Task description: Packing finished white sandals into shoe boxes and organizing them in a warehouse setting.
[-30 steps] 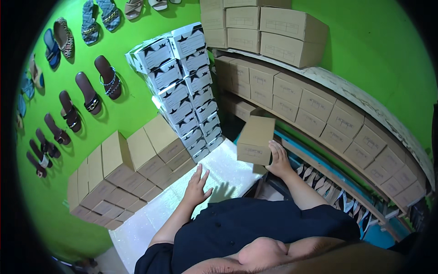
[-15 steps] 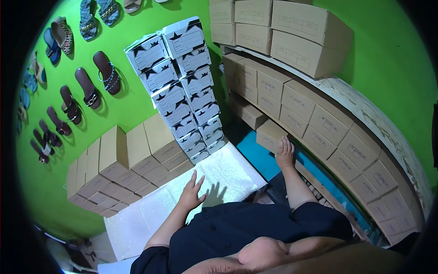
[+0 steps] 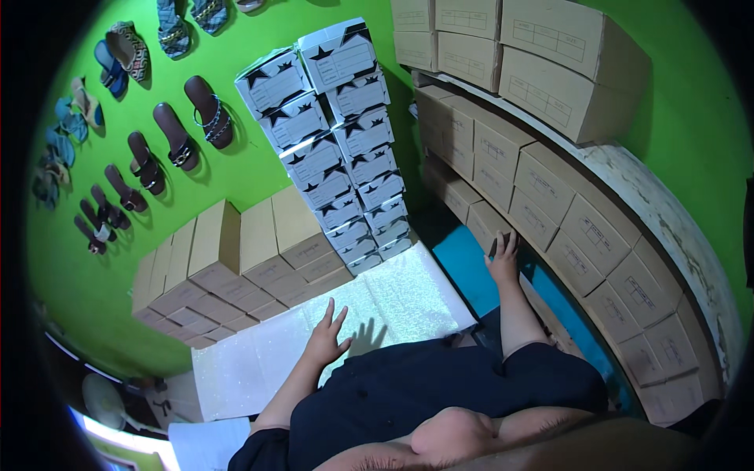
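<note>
My right hand (image 3: 503, 257) reaches to the lower shelf on the right, its fingers stretched out against the front of a brown cardboard box (image 3: 482, 223). The hand covers part of that box, which stands beside another brown box (image 3: 446, 192) under the upper row. My left hand (image 3: 323, 339) hovers with fingers spread above a table with a shiny white cover (image 3: 393, 292), casting a shadow on it. Nothing is in the left hand.
Stacked white boxes with black stars (image 3: 345, 157) rise at the table's far end. Brown boxes (image 3: 259, 267) line its left side. More brown boxes (image 3: 577, 228) fill the right shelves, above a blue surface (image 3: 471, 271). Sandals (image 3: 174, 137) hang on the green wall.
The box at my right hand sat farther out before; now it is deeper in the shelf, nearly level with its neighbour. The view has shifted slightly. My left hand stays nearly still.
</note>
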Tool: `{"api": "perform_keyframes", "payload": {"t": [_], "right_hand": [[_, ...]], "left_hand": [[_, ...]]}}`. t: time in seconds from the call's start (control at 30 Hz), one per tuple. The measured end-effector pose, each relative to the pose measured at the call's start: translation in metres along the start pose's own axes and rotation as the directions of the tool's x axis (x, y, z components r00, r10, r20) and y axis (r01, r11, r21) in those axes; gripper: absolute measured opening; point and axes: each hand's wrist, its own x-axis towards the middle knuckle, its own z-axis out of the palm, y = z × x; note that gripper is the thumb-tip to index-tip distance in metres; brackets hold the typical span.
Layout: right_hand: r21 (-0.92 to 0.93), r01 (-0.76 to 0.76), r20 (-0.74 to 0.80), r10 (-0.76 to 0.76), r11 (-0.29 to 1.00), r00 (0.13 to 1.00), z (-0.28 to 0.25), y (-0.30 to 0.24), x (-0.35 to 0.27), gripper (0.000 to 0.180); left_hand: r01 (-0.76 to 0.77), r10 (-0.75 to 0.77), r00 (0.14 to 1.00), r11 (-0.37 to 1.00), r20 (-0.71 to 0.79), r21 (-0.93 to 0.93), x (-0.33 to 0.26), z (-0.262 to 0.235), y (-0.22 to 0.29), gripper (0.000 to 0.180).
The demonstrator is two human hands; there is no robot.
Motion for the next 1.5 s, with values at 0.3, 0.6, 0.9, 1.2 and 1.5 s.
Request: {"api": "perform_keyframes", "payload": {"t": [0.3,0.6,0.9,1.2,1.5], "right_hand": [[0.104,-0.103,0.049,0.099,0.989,0.994,0.015,0.012,0.01,0.1],[0.087,-0.136,0.062,0.131,0.987,0.989,0.021,0.017,0.015,0.098],[0.165,-0.347,0.283,0.292,0.923,0.913,-0.016,-0.02,0.011,0.102],[-0.034,0.017,0.153,-0.011,0.999,0.988,0.011,-0.125,-0.062,0.098],[0.35,0.512,0.216,-0.6,0.784,0.771,0.027,-0.362,-0.064,0.088]], "left_hand": [[0.022,-0.022,0.999,1.0,-0.024,-0.007,-0.005,0.003,-0.007,0.085],[0.024,-0.024,1.0,0.999,-0.012,-0.031,-0.007,0.013,-0.016,0.086],[-0.004,0.002,1.0,0.997,-0.026,-0.078,-0.023,0.012,-0.033,0.083],[0.044,-0.051,0.994,0.996,-0.094,-0.072,-0.073,-0.012,-0.083,0.083],[0.139,-0.167,0.962,0.981,-0.216,-0.136,-0.151,-0.037,-0.137,0.084]]}}
